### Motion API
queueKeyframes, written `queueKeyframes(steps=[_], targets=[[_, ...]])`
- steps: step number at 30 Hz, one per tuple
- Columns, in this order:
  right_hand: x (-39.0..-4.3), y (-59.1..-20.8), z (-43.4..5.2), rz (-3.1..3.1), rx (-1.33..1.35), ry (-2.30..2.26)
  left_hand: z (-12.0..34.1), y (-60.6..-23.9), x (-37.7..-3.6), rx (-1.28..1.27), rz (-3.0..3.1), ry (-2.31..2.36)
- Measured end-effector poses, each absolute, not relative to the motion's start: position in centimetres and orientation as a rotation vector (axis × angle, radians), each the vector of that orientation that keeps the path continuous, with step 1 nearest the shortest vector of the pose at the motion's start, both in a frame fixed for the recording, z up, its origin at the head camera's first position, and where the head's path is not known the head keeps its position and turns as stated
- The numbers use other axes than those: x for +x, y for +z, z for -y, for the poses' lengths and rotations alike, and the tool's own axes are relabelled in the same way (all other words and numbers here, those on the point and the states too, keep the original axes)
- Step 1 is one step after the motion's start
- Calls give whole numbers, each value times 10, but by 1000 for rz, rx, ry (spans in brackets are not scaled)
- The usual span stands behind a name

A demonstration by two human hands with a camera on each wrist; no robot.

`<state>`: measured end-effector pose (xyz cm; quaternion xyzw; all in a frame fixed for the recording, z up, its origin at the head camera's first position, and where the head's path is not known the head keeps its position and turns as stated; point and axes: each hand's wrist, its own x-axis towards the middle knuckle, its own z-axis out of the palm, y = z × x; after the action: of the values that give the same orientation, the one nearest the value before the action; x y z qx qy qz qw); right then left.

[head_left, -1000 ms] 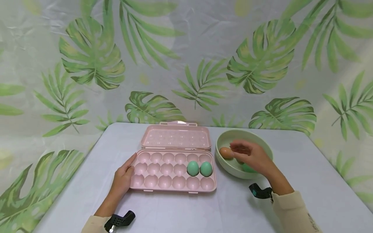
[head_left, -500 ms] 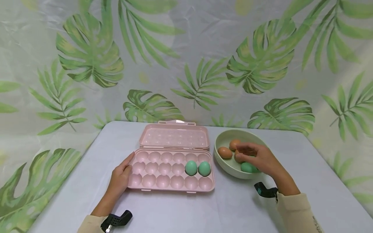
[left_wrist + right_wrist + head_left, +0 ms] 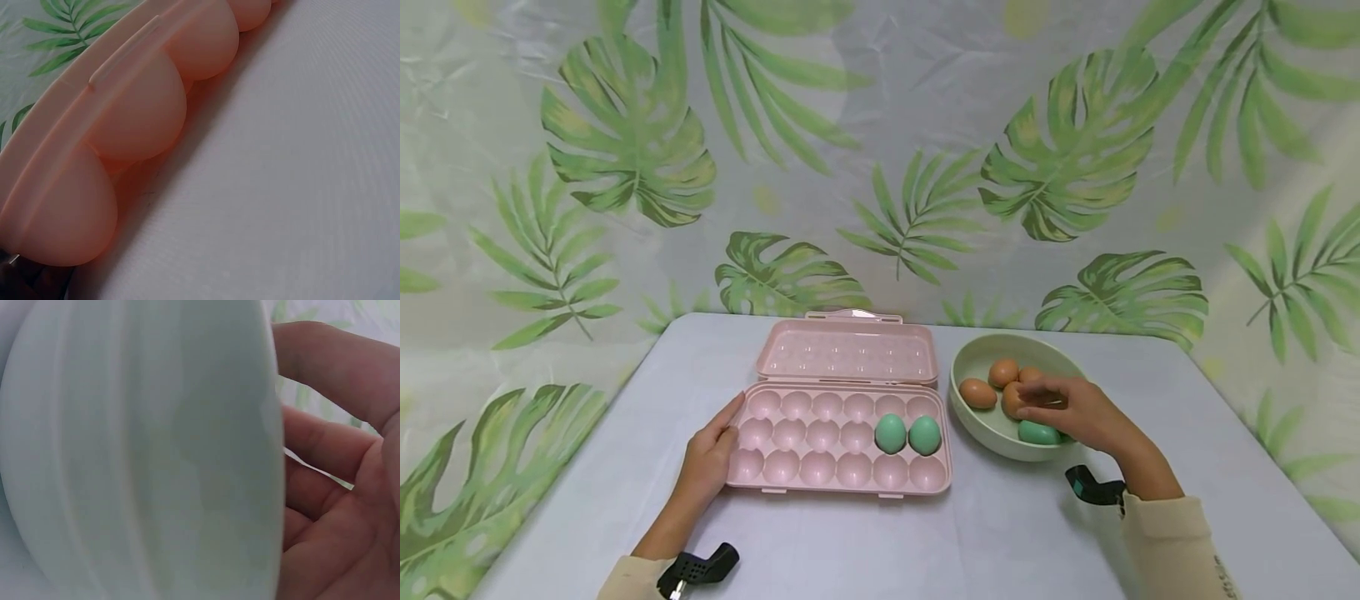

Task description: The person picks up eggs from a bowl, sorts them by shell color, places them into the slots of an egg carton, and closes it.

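While your beige sleeves [image 3: 1172, 542] lie over the near side of the white-covered table [image 3: 850, 550], a black camera [image 3: 700, 568] sits at each wrist. Your left hand [image 3: 709, 457] grips the left end of an open pink plastic egg box [image 3: 822, 468], thumb at the rim. Two smooth green eggs [image 3: 891, 434] occupy the rightmost hollows of its middle row. Your right hand [image 3: 1078, 408] hangs over a round pale green bowl [image 3: 1000, 446] just beside the box, fingers parted from the thumb and clasping nothing. A brown egg [image 3: 1011, 401] lies at those fingertips; whether they touch cannot be told. The bowl also holds more brown eggs [image 3: 978, 393] and green ones [image 3: 1036, 432]. Farther off, the pink lid [image 3: 846, 350] lies tipped back, before a leaf-printed sheet [image 3: 880, 125].
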<state>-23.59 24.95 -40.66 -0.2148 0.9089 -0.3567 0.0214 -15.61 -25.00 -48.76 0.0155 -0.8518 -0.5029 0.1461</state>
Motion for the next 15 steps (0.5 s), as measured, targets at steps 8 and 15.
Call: queueKeyframes(steps=[8,15], targets=[[-238,-408,-253,-2822,-691,-1028,250,-488,-155,33,2446,-1459],[-237,-407,-253,-2810,-774,-998,250,-488,-156,20,2432,-1462]])
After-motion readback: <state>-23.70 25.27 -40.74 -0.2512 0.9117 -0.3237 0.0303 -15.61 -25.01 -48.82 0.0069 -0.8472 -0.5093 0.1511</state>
